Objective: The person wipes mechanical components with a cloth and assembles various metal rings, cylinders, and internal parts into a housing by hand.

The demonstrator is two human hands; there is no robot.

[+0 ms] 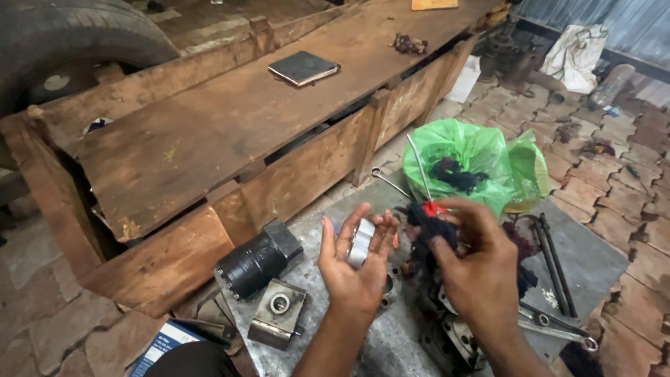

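Observation:
My left hand [354,262] holds a small shiny metal ring-shaped part [361,242] upright between thumb and fingers. Right beside it, my right hand [473,257] grips a dark blue rag [431,234] together with a thin tool with a red handle [427,188] whose metal shaft sticks upward. Both hands hover over a grey metal plate [363,342] on the floor. Dark machine parts [447,335] lie under my right wrist.
A black cylindrical housing [259,262] and a square metal block with a hole [278,314] lie left of my hands. A green plastic bag [469,164] with dark rags sits behind. Long rods [555,262] and pliers [558,325] lie right. A wooden bench [230,119] with a dark notebook [303,68] stands beyond.

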